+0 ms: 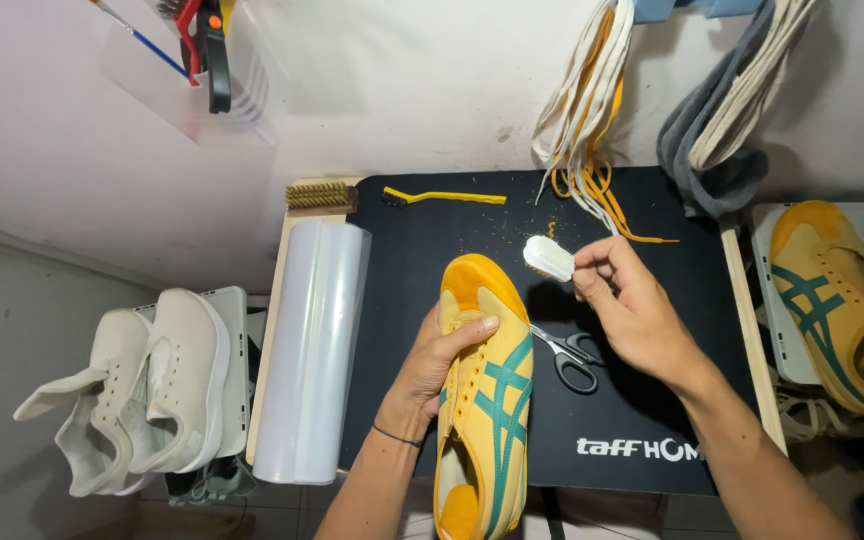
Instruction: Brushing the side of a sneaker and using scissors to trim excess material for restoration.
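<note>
Left hand (442,360) grips yellow shoe (482,400); right hand (627,305) holds white brush (548,257).

Two bare forearms enter from bottom edge, no sleeves in view. Left hand (439,362): thin dark band round wrist (cord or elastic, too small to tell which), no ring visible, thumbnail short and plain. Right hand (628,305): no band, no watch, no ring visible; nails short, unpainted where they show. No gloves on either hand. Right forearm shows more length than left, bare to frame edge. No marks or tattoos to be made out on either arm.
</note>
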